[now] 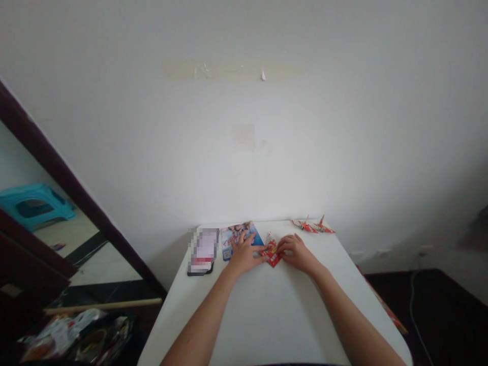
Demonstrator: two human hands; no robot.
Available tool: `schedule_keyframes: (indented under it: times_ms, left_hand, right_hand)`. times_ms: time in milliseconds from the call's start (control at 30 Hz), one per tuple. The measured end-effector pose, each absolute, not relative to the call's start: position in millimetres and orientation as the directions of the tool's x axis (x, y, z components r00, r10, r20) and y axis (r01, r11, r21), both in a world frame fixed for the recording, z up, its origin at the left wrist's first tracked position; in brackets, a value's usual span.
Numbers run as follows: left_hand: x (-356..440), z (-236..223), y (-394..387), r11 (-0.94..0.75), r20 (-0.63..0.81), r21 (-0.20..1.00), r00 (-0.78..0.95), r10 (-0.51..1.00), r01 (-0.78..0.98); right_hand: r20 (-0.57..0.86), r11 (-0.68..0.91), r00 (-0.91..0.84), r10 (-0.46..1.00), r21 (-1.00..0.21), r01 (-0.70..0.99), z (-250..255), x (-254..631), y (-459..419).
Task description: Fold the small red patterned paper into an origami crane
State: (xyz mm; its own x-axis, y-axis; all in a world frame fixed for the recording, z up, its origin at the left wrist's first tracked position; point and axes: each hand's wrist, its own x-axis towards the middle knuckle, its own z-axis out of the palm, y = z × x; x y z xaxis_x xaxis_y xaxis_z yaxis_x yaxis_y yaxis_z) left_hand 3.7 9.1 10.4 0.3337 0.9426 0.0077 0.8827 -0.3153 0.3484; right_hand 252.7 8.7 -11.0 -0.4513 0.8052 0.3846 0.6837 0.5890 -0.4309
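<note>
A small red folded paper (271,256) with white and yellow print lies on the white table (263,315) between my hands. My left hand (244,254) is spread with fingers apart over a blue printed sheet (255,235). Its thumb side reaches the left edge of the folded paper. On the other side, my right hand (297,252) has its fingers drawn together and pinches the paper's right edge. Part of the paper is covered by the fingertips. Two red-and-white origami cranes (313,226) rest near the table's back right corner.
A phone (204,250) with a blurred screen lies at the table's left edge. The wall (244,178) rises directly behind the table. At lower left are bagged items (72,335) and a wooden stick (114,305). A blue stool (36,203) shows farther left.
</note>
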Motion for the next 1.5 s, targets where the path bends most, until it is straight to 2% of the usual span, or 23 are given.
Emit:
schedule_keyframes:
  times_ms: [100,300,1100,1500]
  left_hand:
    - [4,10,9,-0.311,0.002,0.357,0.332,0.943,0.881]
    - [6,9,7,-0.326,0.046,0.358,0.332,0.942,0.875]
    - [4,6,10,-0.345,0.06,0.371,0.348,0.935,0.862]
    - [8,10,9,-0.348,0.116,0.407,0.329,0.937,0.845]
  right_hand:
    - [0.301,0.528,-0.434,0.849,-0.503,0.684,-1,251,2]
    - [0.245,0.498,-0.439,0.864,-0.542,0.678,6,252,-2]
    - [0.293,0.478,-0.378,0.878,-0.513,0.713,-8,247,4]
    - [0.292,0.449,-0.342,0.893,-0.567,0.691,-10,242,4]
